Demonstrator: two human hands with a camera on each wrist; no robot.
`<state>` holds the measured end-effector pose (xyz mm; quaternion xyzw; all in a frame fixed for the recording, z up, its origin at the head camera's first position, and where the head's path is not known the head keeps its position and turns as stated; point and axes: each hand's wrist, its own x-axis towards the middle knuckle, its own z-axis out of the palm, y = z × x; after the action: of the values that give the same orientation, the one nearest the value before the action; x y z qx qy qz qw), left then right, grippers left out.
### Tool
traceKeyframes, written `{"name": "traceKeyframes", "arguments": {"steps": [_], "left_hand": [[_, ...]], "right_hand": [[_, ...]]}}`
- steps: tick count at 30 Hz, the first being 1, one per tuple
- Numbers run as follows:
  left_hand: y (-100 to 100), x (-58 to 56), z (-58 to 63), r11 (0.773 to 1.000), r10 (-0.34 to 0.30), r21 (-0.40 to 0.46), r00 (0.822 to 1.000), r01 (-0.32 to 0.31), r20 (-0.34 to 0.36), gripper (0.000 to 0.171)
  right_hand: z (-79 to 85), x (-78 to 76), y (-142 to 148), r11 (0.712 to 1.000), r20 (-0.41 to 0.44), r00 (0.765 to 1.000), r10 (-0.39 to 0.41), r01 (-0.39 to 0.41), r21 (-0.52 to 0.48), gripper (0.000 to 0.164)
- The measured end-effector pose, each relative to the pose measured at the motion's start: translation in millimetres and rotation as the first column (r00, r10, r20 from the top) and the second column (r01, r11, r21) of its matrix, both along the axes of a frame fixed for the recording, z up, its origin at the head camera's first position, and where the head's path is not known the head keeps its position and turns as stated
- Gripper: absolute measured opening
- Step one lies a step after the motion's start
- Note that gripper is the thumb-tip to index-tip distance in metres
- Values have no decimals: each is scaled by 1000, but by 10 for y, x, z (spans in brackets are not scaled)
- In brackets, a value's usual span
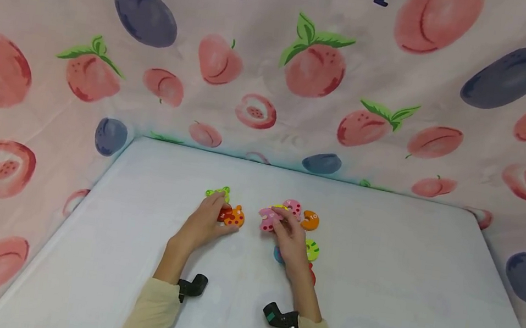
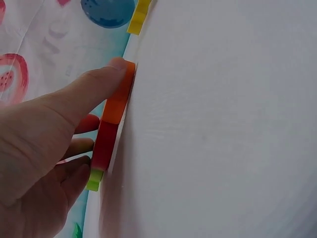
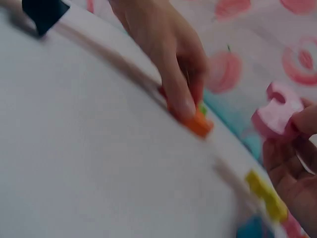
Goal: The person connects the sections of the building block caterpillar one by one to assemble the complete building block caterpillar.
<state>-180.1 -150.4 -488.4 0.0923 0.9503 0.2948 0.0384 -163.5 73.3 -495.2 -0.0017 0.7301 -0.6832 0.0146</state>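
Note:
My left hand [image 1: 202,223] is at a joined row of painted puzzle pieces on the white table. Its thumb lies on the orange spotted piece [image 1: 235,216] marked 3, and its fingers reach the red piece [image 2: 105,146] marked 2. A light green piece [image 1: 219,192] adjoins the red one at the far left end. My right hand [image 1: 292,244] pinches a pink spotted piece [image 3: 277,118] between thumb and fingers. In the right wrist view that piece is lifted off the table; its number cannot be read.
Around the right hand lie another pink piece [image 1: 293,207], an orange piece [image 1: 310,220] marked 10, a yellow piece [image 3: 266,195], a green striped piece [image 1: 312,250], a blue piece [image 1: 278,254] and a red piece [image 1: 312,274]. A fruit-print cloth [image 1: 265,70] hangs behind the table.

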Motion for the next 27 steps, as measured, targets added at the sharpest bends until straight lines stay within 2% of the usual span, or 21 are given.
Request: {"name": "traceKeyframes", "arguments": {"steps": [2,5,8,12,15,17,27], "left_hand": [[-24,6,5,1000,2,3,1000,-2,4,57],[-46,5,6,1000,8,7,1000,-8,12,57],[-52,-4,1,1000,13,18,1000,-13,6,57],[-37,-15,-11,1000,4,21,1000,-4,2,58],[-26,-15,-23,1000,1,26,1000,-1,8,58],[-22,-14,-19,1000,-1,30,1000,1,4,58],[-48,-13,1,999,9,36,1000,-9,-4,57]], "right_hand": [[87,-63,-135,995,-30,998,48,-44,94,27],[189,-225,-334,979,-89,989,120,-103,176,26],[212,-418,-481,958,-89,982,169,-142,250,26],[143,-595,-567,913,-30,980,196,-171,370,26],[58,-654,-570,877,1,978,209,-188,443,26],[19,-674,-560,862,0,977,213,-188,470,26],[-21,-758,-559,804,-82,946,313,-218,553,27]]}}
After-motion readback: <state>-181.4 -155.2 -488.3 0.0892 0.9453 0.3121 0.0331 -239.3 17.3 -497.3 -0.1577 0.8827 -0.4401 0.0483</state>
